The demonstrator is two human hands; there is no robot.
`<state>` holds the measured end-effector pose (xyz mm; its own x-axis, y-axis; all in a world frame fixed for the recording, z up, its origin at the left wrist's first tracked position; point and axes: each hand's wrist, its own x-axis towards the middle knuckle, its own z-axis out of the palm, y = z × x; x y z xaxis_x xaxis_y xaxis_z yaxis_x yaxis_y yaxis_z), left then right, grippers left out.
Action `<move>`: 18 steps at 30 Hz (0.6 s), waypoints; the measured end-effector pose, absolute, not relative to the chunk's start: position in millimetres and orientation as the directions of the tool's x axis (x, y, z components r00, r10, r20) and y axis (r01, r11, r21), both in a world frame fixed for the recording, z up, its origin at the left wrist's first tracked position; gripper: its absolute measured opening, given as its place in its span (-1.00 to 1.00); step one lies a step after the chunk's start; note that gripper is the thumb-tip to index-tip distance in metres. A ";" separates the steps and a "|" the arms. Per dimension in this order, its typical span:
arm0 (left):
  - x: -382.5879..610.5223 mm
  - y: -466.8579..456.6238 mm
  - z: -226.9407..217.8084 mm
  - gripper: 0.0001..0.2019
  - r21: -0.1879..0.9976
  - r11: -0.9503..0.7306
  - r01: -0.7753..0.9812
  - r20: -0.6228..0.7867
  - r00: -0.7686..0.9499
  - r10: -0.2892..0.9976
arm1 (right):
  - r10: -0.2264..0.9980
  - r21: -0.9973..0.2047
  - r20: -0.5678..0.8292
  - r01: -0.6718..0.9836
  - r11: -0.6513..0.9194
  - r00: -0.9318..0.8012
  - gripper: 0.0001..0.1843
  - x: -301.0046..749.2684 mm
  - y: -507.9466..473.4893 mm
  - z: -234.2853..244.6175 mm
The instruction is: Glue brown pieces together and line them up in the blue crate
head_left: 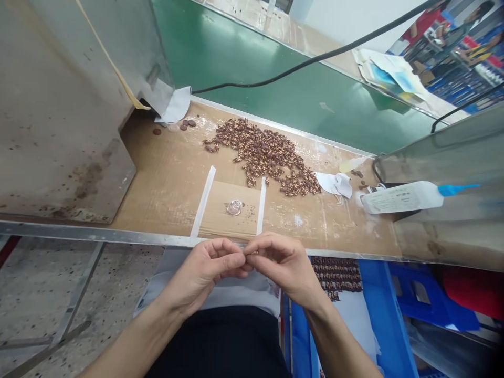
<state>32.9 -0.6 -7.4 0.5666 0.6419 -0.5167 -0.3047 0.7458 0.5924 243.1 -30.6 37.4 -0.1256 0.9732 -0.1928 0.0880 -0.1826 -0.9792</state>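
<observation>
A tiny piece [256, 252] was pinched between the left hand [212, 263] and right hand [284, 261], its long axis hidden; the brown pile [268, 151] lay ahead, nearer the right hand.

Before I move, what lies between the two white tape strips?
The head view shows a cardboard sheet there, bearing a small shiny round item and scattered dark specks.

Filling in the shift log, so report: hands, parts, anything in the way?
Left hand and right hand fingertip to fingertip; anything held too small to tell. Brown parts heaped on bench beyond. Bottle off right, clear of hands.
</observation>
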 end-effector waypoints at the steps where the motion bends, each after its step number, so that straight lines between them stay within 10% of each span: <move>1: 33.5 -1.5 -7.0 -0.75 0.583 0.750 -0.312 -0.512 0.576 0.637 | 0.972 -0.979 -0.191 0.102 -0.178 -0.135 -0.92 245.3 -29.7 39.0; 10: 23.4 -1.9 -5.0 -0.71 0.688 0.667 -0.287 -0.471 0.523 0.711 | 0.963 -0.889 -0.049 0.427 -0.162 0.264 -0.79 308.5 -7.3 22.9; 18: 18.8 8.1 -0.1 -0.73 0.689 0.650 -0.321 -0.461 0.497 0.735 | 0.981 -0.390 0.187 0.913 0.124 -0.054 -0.66 314.7 21.4 24.3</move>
